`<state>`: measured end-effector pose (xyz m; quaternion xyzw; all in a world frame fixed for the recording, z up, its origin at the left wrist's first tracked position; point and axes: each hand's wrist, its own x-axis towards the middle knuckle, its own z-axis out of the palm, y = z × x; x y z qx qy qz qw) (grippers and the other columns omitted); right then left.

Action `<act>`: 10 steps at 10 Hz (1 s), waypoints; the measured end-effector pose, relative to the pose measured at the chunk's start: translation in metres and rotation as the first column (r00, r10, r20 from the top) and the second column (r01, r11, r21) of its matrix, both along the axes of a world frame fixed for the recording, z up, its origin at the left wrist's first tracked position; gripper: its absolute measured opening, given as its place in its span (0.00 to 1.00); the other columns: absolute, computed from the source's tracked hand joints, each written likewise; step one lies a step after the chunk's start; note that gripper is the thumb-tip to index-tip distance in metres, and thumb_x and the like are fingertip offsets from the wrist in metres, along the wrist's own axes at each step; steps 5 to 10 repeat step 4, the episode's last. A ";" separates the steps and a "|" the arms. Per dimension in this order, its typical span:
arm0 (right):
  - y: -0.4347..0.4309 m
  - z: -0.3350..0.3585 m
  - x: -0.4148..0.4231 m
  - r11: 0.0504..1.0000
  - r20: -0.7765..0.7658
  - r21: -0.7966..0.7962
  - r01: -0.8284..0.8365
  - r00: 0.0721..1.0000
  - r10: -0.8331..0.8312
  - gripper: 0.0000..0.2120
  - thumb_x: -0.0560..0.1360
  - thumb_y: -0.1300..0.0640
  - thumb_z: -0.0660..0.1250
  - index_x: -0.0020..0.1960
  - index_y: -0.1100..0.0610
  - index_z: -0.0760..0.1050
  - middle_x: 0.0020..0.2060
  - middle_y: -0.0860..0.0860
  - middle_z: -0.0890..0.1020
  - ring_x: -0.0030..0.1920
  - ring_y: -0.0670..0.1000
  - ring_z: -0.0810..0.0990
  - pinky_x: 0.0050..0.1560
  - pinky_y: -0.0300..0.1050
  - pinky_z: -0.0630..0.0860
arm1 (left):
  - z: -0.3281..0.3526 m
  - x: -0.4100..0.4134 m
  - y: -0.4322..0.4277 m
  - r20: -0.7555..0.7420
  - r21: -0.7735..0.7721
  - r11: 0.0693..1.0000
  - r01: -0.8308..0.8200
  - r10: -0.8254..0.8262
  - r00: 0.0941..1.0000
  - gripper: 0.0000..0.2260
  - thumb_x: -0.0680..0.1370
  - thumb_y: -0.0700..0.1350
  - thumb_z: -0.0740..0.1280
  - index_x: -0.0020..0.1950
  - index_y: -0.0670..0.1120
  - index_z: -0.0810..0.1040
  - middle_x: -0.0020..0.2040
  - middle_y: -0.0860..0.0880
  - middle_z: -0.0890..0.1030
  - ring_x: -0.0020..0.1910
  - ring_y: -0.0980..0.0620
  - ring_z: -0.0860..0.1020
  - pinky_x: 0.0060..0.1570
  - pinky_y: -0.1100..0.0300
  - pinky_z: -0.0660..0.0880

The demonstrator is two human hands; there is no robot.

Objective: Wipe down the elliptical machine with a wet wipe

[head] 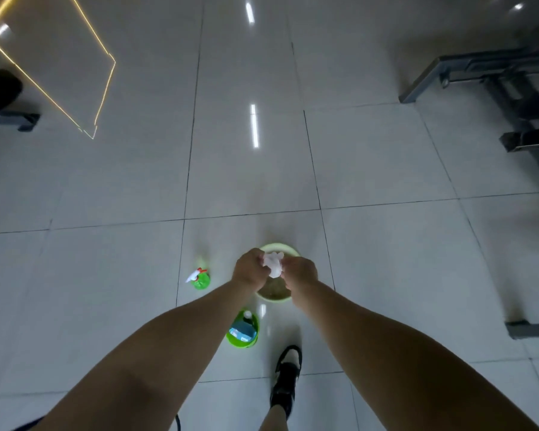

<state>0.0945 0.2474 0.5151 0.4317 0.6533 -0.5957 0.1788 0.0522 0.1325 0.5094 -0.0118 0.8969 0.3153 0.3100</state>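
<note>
Head view is showing a glossy tiled floor (106,197) filling the picture, with a dark metal machine frame (492,79) sitting at the upper right. Both bare forearms are reaching forward to the lower centre, where the left hand (250,269) and right hand (301,272) are meeting over a pale green basin (280,245). A green bucket (240,343) is standing just below it, and a green spray bottle (199,279) to its left. Both hands' curled fingers are gripping a crumpled white wet wipe (273,265) between them.
</note>
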 end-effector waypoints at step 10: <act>0.010 -0.039 -0.047 0.995 0.192 0.085 -0.057 0.981 0.040 0.18 0.86 0.55 0.56 0.72 0.60 0.73 0.68 0.58 0.77 0.67 0.57 0.76 0.61 0.44 0.70 | -0.040 -0.063 0.025 0.056 -0.116 0.949 0.294 -0.289 0.956 0.17 0.82 0.42 0.63 0.70 0.45 0.78 0.70 0.45 0.77 0.69 0.44 0.74 0.68 0.56 0.70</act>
